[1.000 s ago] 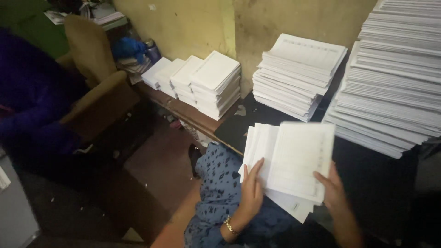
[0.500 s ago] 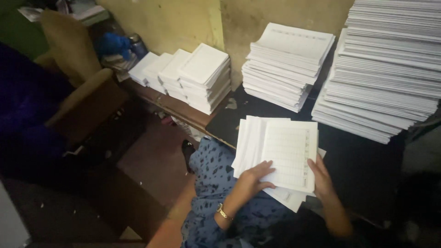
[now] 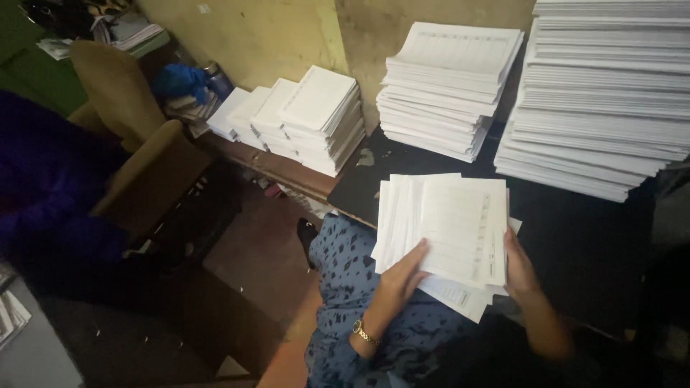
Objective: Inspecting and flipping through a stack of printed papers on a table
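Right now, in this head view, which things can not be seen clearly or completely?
- Tall paper stack: cut off by the top and right edges.
- Print on the fanned sheets: too small and blurred.
- Right hand: fingers hidden under the sheets.
- Left hand: palm hidden, only its back shows.
- Blue bundle: too dark to identify.

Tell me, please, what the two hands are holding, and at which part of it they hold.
Both hold a fanned sheaf of printed sheets: the left hand at its lower left edge, the right hand at its lower right corner.
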